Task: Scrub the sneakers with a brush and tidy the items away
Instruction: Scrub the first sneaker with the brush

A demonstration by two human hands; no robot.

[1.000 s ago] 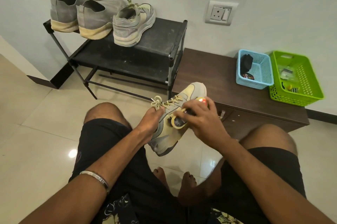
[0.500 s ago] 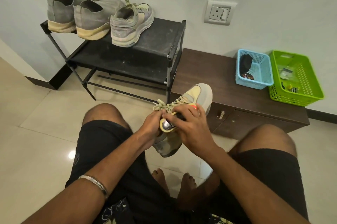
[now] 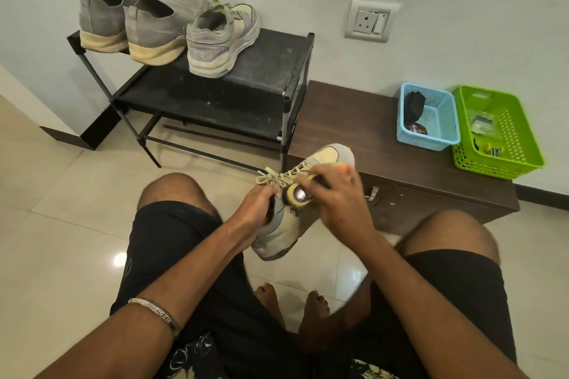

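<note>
I hold a grey and pale-yellow sneaker (image 3: 331,155) in the air between my knees, toe pointing away. My left hand (image 3: 257,206) grips it at the collar, fingers inside the opening near the laces. My right hand (image 3: 334,193) grips a brush (image 3: 296,195) with a yellow rim and presses it against the sneaker's side by the laces. The matching sneaker (image 3: 220,39) stands on the black shoe rack (image 3: 277,70) at the back, heel toward me.
Two grey sock shoes (image 3: 147,27) stand left of the matching sneaker on the rack. A brown low cabinet (image 3: 354,119) at the right carries a blue basket (image 3: 443,129) with dark items and a green basket (image 3: 511,147) with small things. My bare feet rest on the tiled floor.
The brush has moved back along the sneaker's side toward the laces, and the shoe's toe has risen a little. My left hand kept its grip.
</note>
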